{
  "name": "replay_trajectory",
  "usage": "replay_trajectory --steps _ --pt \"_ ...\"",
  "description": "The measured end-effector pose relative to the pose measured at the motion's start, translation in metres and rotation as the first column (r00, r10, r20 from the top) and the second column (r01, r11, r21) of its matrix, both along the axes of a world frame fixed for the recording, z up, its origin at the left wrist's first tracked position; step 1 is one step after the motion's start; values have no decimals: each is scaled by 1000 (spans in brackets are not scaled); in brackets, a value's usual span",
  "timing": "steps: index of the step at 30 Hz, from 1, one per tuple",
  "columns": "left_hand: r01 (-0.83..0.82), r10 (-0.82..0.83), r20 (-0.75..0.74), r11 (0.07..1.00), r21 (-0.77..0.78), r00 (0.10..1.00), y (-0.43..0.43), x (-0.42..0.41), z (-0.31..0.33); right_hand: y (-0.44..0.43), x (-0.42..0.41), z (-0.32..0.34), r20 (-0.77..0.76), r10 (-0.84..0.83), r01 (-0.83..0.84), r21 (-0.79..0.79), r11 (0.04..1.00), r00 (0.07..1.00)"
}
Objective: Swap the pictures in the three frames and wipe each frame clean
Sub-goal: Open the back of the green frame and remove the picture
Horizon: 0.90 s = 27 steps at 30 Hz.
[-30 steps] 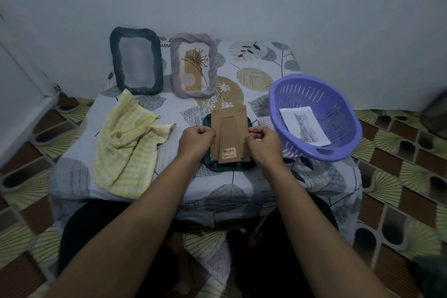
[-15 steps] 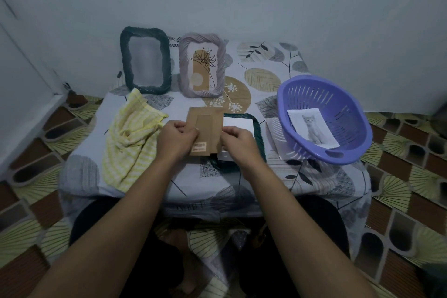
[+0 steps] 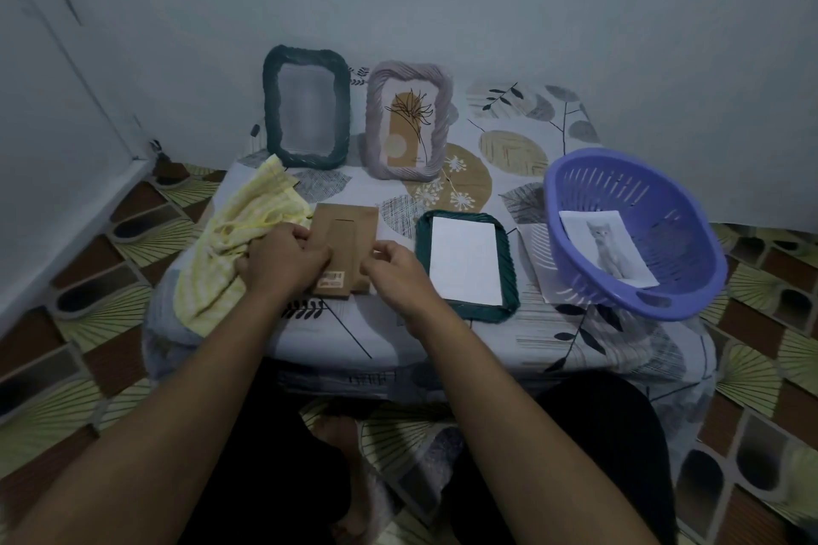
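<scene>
Cloth [image 3: 230, 252] at far left of the tabletop [image 3: 442, 332]. Left hand [image 3: 283, 261] lies over its edge, fingers curled on the backing board's [image 3: 347, 235] left side, and the right hand [image 3: 398, 270] pinches the board's right edge. Green frame [image 3: 510, 274] lies face-down just right of the right hand with a white sheet [image 3: 464, 261] in it; cat picture [image 3: 608, 248] is in the basket [image 3: 619, 186], far right.
</scene>
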<state>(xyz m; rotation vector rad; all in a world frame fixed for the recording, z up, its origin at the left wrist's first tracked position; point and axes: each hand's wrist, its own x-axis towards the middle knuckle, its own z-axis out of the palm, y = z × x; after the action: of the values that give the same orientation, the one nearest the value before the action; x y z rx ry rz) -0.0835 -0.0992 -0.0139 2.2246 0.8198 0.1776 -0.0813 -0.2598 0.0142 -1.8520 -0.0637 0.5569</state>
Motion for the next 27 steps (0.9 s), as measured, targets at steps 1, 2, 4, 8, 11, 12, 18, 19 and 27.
replay_trajectory --steps 1,2,4,8,11,12,18,19,27 --pt "12 -12 -7 1000 24 1000 -1 0 -1 0 -1 0 -4 -5 5 -6 1000 1000" --pt "22 -21 -11 999 41 1000 -3 0 -1 -1 0 -2 -6 -13 13 -14 1000 1000" --pt "33 -33 -11 997 63 999 -9 1 -3 -5 -1 -1 -4 -20 20 -37 999 1000" --pt "65 -63 -25 992 104 998 -27 4 -8 -17 4 1 -3 -24 23 -95 995 1000" --pt "108 -97 -63 975 196 993 -37 5 -9 -21 7 3 13 25 -22 -148 989 1000" --pt "113 -102 -63 968 223 993 -39 4 -9 -22 8 2 23 33 -29 -157 987 999" --pt "159 -147 -61 904 397 987 -42 -4 -14 -19 5 5 72 82 -66 -202 977 994" --pt "164 -153 -58 897 411 986 -42 -4 -14 -19 5 6 75 89 -73 -204 976 993" --pt "217 -273 90 892 396 958 -53 -3 -3 -37 9 9 242 -9 64 -217 974 970"
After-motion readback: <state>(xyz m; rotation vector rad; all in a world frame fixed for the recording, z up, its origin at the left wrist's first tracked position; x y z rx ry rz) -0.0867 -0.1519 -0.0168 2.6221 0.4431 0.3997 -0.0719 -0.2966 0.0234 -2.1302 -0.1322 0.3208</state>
